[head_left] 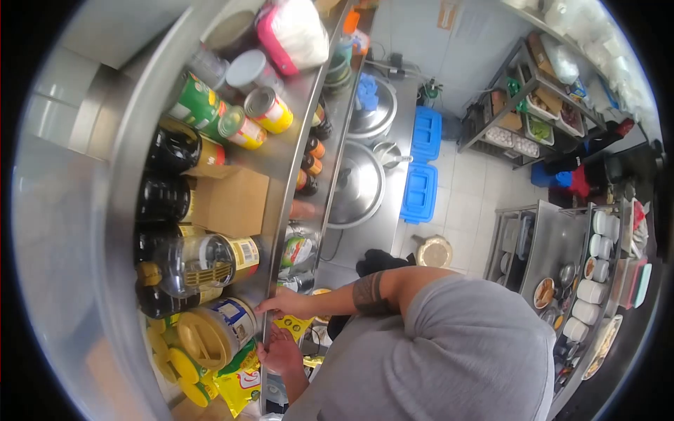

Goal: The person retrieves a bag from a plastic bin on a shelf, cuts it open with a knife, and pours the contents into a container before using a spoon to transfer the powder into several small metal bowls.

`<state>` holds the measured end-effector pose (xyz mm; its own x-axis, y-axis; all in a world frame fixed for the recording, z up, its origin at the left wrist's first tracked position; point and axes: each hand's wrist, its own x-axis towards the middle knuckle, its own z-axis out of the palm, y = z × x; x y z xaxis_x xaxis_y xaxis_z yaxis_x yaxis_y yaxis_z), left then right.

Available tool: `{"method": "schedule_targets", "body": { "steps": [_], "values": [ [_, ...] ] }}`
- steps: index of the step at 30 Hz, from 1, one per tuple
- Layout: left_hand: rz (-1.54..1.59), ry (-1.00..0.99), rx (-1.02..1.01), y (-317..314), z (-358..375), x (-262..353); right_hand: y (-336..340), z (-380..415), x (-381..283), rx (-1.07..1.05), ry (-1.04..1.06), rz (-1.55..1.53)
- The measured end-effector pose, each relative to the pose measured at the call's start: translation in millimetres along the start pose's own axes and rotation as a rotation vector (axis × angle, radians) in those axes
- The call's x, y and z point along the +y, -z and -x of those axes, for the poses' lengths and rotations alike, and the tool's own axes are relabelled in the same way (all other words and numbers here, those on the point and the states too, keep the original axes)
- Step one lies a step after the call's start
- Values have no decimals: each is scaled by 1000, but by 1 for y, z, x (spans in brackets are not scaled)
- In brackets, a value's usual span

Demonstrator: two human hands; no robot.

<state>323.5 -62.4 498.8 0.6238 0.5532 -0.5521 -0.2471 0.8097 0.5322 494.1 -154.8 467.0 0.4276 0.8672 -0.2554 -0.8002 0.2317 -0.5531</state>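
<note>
A long, stainless-steel shelf [298, 105] carries the things, and near its front edge sits a large, round plastic jar [219, 334] with a tan screw lid [200, 344] and a blue-and-white label [237, 317]. Its long axis runs roughly across the shelf in this view, the lid away from the front edge and the base towards it; the lens bends things too much to tell any tilt.

The jar is probably stiff, fairly heavy if full, a little slippery on its smooth wall and hardly fragile; both sides of the body look the surest hold, rather than the lid. Beside it lies a soft, yellow-and-green plastic packet [239, 386].

The right hand [284, 303] reaches to the label end, fingers extended and unclenched. The left hand [283, 353] is at the front edge, fingers loosely bent, apparently grasping nothing. Whether either touches the jar cannot be told.
</note>
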Motion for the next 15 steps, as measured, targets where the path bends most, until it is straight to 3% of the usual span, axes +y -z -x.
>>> {"method": "schedule_targets", "body": {
  "steps": [3, 9, 13, 15],
  "values": [
    [-43, 46, -17, 9, -3, 6, -11, 7, -7, 130, -11, -7],
    [-50, 52, 18, -7, 8, 7, -15, 8, -6, 148, -37, -64],
    [-71, 56, -40, 8, 2, 10, 10, -11, 7, 57, -101, -13],
    [-58, 90, -13, 11, 0, 15, 19, -20, 9, 12, -239, -17]
  ]
}}
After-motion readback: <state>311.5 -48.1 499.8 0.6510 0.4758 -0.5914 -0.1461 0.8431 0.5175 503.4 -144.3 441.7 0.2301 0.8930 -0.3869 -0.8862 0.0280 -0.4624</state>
